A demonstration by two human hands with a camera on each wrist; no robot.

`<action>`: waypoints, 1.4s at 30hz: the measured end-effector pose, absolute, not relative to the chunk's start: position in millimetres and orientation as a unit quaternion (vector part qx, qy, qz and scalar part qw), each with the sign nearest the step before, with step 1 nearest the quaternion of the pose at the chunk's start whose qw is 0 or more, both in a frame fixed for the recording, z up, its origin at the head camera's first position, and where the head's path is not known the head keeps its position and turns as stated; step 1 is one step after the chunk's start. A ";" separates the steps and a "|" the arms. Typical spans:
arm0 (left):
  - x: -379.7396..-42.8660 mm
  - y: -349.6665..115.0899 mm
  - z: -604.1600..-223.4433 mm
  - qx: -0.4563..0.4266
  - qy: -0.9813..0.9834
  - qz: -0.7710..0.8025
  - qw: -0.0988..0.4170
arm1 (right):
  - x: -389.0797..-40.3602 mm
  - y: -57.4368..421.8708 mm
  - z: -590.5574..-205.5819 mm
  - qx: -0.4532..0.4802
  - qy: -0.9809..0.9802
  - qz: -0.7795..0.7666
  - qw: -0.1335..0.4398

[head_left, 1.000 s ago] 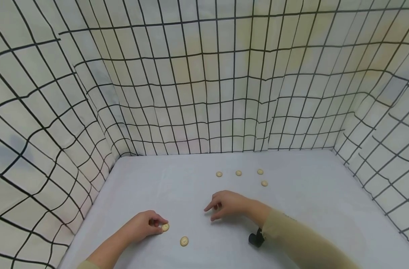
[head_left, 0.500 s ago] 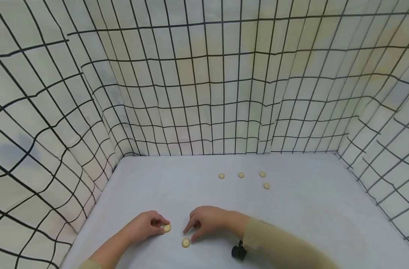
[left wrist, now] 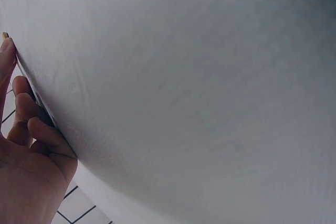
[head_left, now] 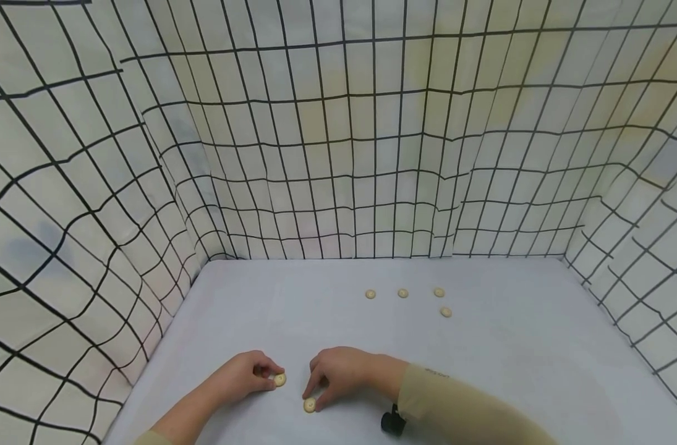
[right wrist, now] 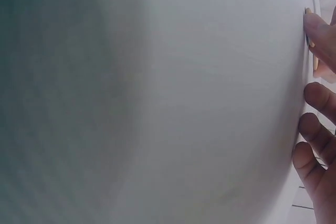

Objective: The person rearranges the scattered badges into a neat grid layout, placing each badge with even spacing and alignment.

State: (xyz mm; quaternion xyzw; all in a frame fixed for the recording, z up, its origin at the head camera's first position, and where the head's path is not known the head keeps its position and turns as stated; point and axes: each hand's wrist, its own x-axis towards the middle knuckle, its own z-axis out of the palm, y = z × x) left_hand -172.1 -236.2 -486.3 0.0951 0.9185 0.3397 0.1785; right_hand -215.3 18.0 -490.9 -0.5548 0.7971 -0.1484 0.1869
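Observation:
My left hand pinches a round, pale yellow button between thumb and forefinger on the white table, left of centre in the head view. Only a sliver of that button's edge shows beyond the thumb in the left wrist view. To its right and nearer the front, my right hand has thumb and forefinger at opposite sides of a second such button, which lies flat on the table. In the right wrist view, my right hand's other fingers are loosely bent close to the cloth.
Farther back, three buttons stand in a row: a left one, a middle one and a right one. Another button lies just in front of the right one. White walls with a black grid enclose the table.
My right hand has moved left and toward the front, from the middle of the table to the second button, and its fingers have closed around it. The left hand keeps its pinch.

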 end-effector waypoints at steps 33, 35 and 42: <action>-174.6 -237.3 -485.9 0.095 0.918 0.341 0.179 | -242.7 59.3 -493.0 -0.468 0.857 -0.177 0.128; -174.4 -238.1 -487.3 0.098 0.916 0.342 0.184 | -246.9 68.1 -494.7 -0.449 0.865 -0.184 0.130; -174.5 -239.8 -490.5 0.109 0.912 0.348 0.189 | -262.6 105.4 -491.4 -0.375 0.893 -0.207 0.138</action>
